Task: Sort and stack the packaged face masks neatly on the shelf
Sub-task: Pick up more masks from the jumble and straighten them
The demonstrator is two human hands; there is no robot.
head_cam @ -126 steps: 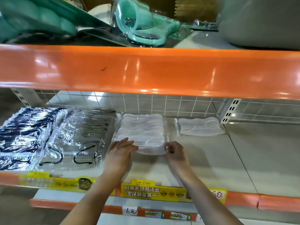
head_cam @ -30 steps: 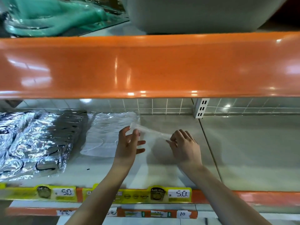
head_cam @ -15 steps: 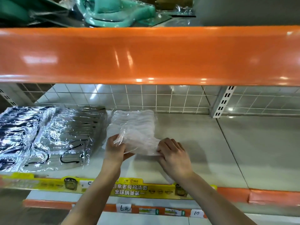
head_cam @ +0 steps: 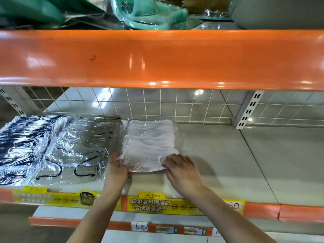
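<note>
Half a second ago the front white mask packet was lifted and crumpled between the hands; now it lies flatter on the white mask stack on the shelf. The yellow label strip reads "白象老母鸡汤面 全球销量第一"; a tag below reads "6元". The left hand and right hand pinch the packet's near corners, thumbs on top.
</note>
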